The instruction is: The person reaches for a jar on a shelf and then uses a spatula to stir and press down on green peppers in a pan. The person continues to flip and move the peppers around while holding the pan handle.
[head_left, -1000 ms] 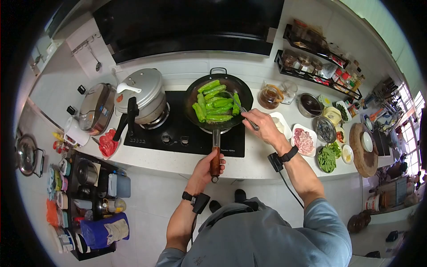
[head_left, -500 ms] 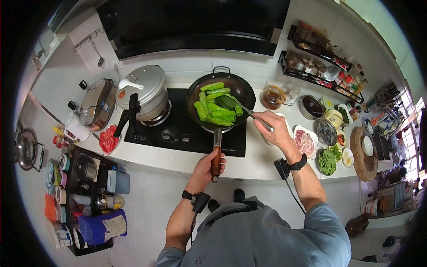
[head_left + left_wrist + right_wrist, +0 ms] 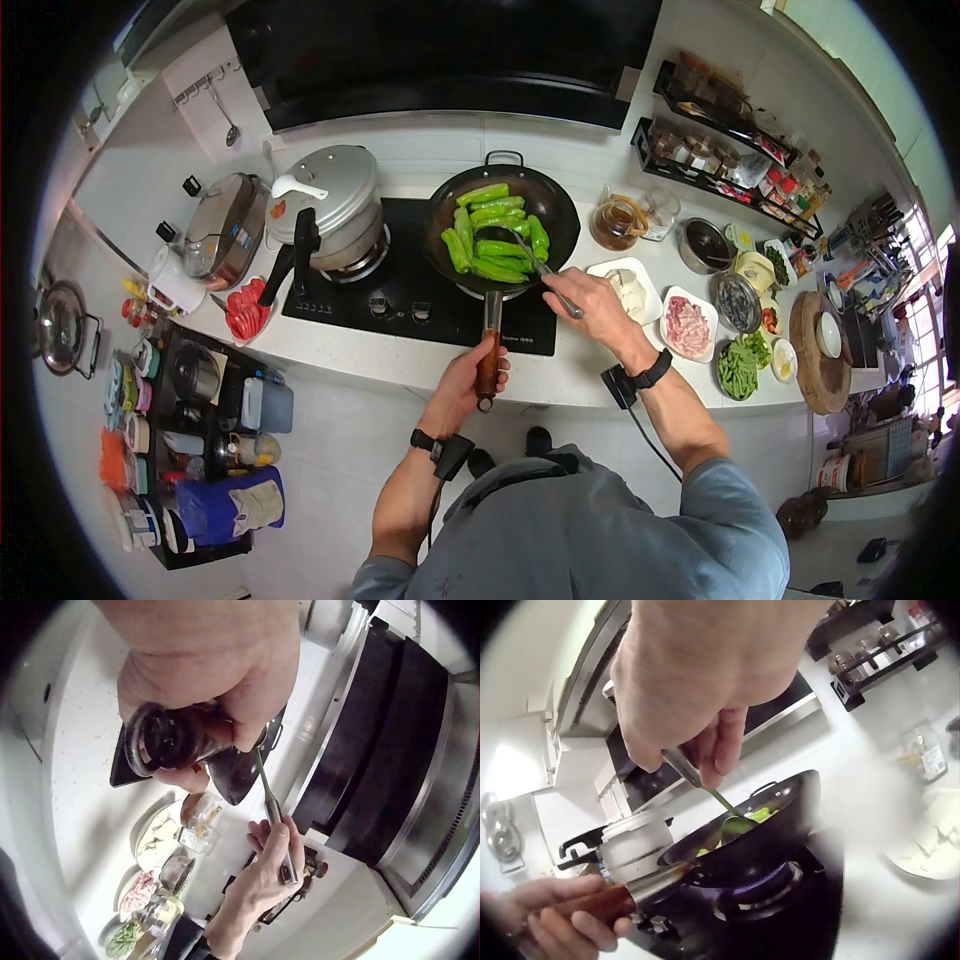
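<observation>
My left hand (image 3: 465,376) grips the wooden handle (image 3: 487,370) of a black wok (image 3: 562,210), which sits over the right burner. In the right wrist view a blue-violet flame (image 3: 769,886) shows below it. Several long green peppers (image 3: 505,215) lie in the wok. My right hand (image 3: 590,303) holds a metal cooking spoon (image 3: 540,262) by its handle, fingers wrapped around it. The spoon's rounded head (image 3: 737,827) is down in the wok among the peppers, partly hidden by them in the head view.
Left of the wok stands a pressure cooker (image 3: 340,200) with a white spoon on its lid. Plates of white pieces (image 3: 627,292), raw sliced meat (image 3: 687,325) and cut green beans (image 3: 738,370) line the right counter. A glass jug (image 3: 617,222) stands behind; sliced tomato (image 3: 247,310) lies left.
My right hand moved right with the cooking spoon raised over the peppers, then back left and down into them. The peppers shifted apart somewhat. The left hand keeps its hold on the wok handle.
</observation>
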`<act>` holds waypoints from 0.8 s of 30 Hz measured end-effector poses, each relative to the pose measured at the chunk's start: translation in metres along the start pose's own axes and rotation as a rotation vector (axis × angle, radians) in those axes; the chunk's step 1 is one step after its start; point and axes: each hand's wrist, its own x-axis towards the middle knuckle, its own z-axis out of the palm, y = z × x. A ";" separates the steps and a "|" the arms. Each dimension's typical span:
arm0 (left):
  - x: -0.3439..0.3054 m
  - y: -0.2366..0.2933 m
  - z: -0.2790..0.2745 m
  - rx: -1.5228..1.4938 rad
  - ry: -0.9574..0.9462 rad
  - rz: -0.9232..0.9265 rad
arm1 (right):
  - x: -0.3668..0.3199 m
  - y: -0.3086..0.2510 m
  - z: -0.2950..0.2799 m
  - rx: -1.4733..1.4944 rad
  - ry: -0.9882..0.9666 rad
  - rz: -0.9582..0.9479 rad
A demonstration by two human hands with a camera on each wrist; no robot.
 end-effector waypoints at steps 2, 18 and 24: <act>0.000 0.000 0.001 0.013 0.002 0.012 | -0.004 0.005 0.005 -0.034 0.010 -0.025; -0.002 0.001 0.000 -0.007 -0.001 0.005 | 0.003 0.014 0.003 0.036 0.096 0.029; -0.002 0.000 -0.001 0.013 0.017 0.022 | -0.007 -0.002 -0.020 0.155 0.141 0.032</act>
